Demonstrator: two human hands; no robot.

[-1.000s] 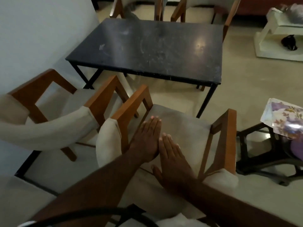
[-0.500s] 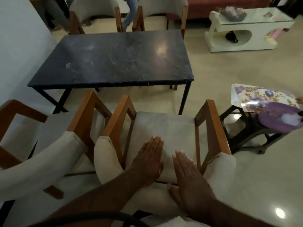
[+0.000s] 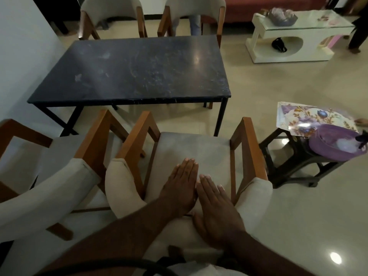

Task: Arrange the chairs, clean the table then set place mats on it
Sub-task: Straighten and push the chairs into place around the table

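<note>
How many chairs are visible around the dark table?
4: two at the far side, far left chair and far right chair; two at the near side, near left chair and near right chair under both hands.

Table [image 3: 129,70]: dark stone-like top, polished, glossy with a light glare, but smeared and scuffed (pale streaks across most of it); thin black metal legs. Near chair [image 3: 191,148]: orange-brown wood frame, smooth satin finish; seat and backrest in pale grey-beige cloth, matt. Floor [image 3: 298,216]: cream tile, glossy, reflecting lamps. Place mats [image 3: 310,118]: floral print, shiny plastic-like sheen. Basin [image 3: 336,144]: purple plastic, matt.
</note>
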